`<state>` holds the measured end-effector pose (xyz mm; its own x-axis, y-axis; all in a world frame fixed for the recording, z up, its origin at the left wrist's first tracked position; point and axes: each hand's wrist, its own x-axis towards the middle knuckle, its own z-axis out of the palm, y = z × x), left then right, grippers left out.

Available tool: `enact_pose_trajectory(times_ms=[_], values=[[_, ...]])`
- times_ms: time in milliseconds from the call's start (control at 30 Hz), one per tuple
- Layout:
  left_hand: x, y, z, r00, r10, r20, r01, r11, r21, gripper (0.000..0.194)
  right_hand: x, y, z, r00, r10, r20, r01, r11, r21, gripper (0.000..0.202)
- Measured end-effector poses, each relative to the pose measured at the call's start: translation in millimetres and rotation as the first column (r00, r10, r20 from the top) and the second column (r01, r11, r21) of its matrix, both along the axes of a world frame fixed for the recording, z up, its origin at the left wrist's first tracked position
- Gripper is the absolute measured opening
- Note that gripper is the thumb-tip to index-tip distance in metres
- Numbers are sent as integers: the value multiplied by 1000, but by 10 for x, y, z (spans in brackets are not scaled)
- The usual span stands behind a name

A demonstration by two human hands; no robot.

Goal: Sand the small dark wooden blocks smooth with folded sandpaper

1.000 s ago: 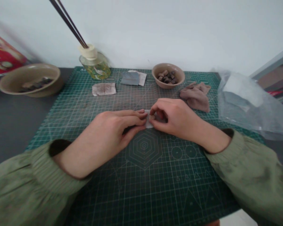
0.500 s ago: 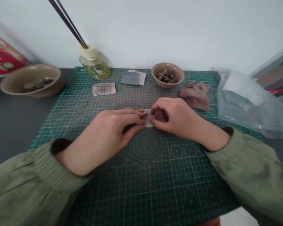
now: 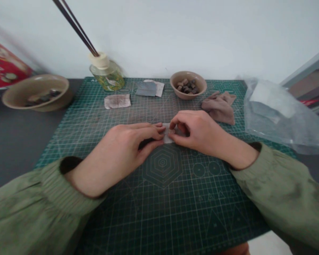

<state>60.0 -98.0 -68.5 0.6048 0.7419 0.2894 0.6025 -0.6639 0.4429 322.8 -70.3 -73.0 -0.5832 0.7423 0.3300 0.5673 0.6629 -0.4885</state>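
A small pale piece of sandpaper (image 3: 167, 139) lies flat on the green cutting mat (image 3: 159, 212). My left hand (image 3: 133, 140) presses its left end down, fingers together and thumb along the near edge. Over the right part of the sheet, my right hand (image 3: 194, 131) pinches a small light-brown block (image 3: 171, 131) between thumb and forefinger; the block touches the sheet, and the fingers cover most of it. Behind the hands stands a tan bowl (image 3: 175, 86) with several small brown and dark blocks (image 3: 187, 86).
A crumpled brown cloth (image 3: 219, 108) and a clear plastic bag (image 3: 284, 117) lie right. At the back are a stained pale sheet (image 3: 117, 101), grey sandpaper pieces (image 3: 146, 89) and a reed diffuser (image 3: 107, 76). A larger bowl (image 3: 9, 97) with dark pieces stands left, near a red package (image 3: 5, 67).
The view has shifted very slightly. Both hands keep the same places and grips; any movement of the block is too small to make out.
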Motion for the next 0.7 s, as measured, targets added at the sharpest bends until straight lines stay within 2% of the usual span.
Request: enact_pose_trajectory(times_ms=[200, 433, 567, 700], values=[[2, 12, 0, 1000, 3, -1, -3, 1000, -10, 23, 3, -76, -14, 999, 50, -17, -50, 999, -15, 7], [4, 0, -10, 1000, 4, 17, -4, 1000, -12, 23, 25, -4, 10, 1000, -12, 2, 12, 1000, -16, 9], [3, 2, -8, 1000, -6, 13, 6, 1000, 2, 25, -50, -27, -13, 999, 21, -35, -22, 1000, -22, 7], [-10, 15, -32, 1000, -9, 21, 9, 1000, -16, 26, 23, -71, -22, 999, 34, -14, -35, 998, -53, 9]])
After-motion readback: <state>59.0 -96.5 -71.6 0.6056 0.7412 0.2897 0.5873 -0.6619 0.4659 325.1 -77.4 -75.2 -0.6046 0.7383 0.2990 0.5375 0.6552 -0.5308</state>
